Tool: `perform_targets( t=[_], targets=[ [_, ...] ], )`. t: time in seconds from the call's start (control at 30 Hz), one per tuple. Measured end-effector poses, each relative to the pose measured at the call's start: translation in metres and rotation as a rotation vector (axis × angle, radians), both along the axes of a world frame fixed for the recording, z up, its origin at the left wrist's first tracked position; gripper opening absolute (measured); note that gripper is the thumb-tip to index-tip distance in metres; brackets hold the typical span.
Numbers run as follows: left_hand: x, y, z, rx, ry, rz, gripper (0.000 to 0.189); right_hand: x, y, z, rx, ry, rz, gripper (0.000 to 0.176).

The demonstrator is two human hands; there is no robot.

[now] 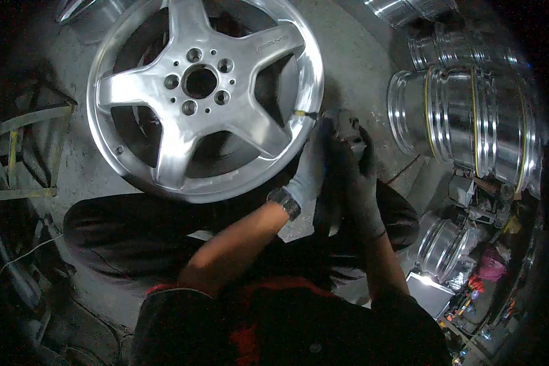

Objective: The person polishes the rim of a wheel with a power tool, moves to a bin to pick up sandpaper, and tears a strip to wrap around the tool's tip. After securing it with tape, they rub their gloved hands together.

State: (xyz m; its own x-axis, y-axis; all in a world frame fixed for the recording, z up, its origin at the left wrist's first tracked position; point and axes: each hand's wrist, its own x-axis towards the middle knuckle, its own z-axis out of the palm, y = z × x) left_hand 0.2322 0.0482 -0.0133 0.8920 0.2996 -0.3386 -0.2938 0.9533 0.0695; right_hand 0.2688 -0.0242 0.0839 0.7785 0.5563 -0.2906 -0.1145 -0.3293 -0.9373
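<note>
A silver five-spoke car wheel rim [183, 143] lies face up at the upper left. At its right lip sits the yellow tip of a thin-shafted, dark hand-held tool [346, 127], apparently a power tool, whose exact kind is hard to make out. My left hand [314, 155], in a grey glove with a dark watch at the wrist, is closed around the tool near the rim. Just right of it, my gloved right hand [361, 165] is wrapped round the tool's body. Shadow hides most of the fingers.
Several polished wheel rims [451, 116] are lined up on their sides at the right. Another rim [439, 247] stands lower, near a bright lamp panel [429, 294] and assorted clutter. A metal frame [33, 192] is at the left. My bent knees flank the work.
</note>
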Motion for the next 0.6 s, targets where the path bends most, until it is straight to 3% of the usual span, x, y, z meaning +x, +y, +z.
perform_targets(
  t=[0.13,0.2,0.3,0.43,0.5,0.6],
  targets=[
    [-0.002,-0.008,-0.009,-0.183,-0.023,0.1,0.05,-0.008,0.004,0.005,-0.004,0.028,0.01,0.063],
    [0.003,0.005,-0.001,0.041,-0.002,0.014,0.049,-0.005,0.013,0.01,0.081,0.123,-0.081,0.063],
    [0.011,0.01,0.001,0.033,-0.005,0.0,0.047,-0.004,0.016,0.006,0.21,0.106,-0.085,0.063],
    [-0.005,-0.001,-0.008,0.007,0.043,-0.012,0.05,-0.016,-0.005,-0.014,0.12,0.03,-0.078,0.064],
    [-0.026,-0.009,-0.014,0.105,0.218,-0.083,0.056,-0.031,-0.008,-0.014,0.09,0.091,-0.125,0.066],
    [-0.04,-0.008,-0.021,0.052,0.172,-0.208,0.062,-0.039,-0.009,-0.009,0.064,0.104,-0.131,0.067]
  ],
)
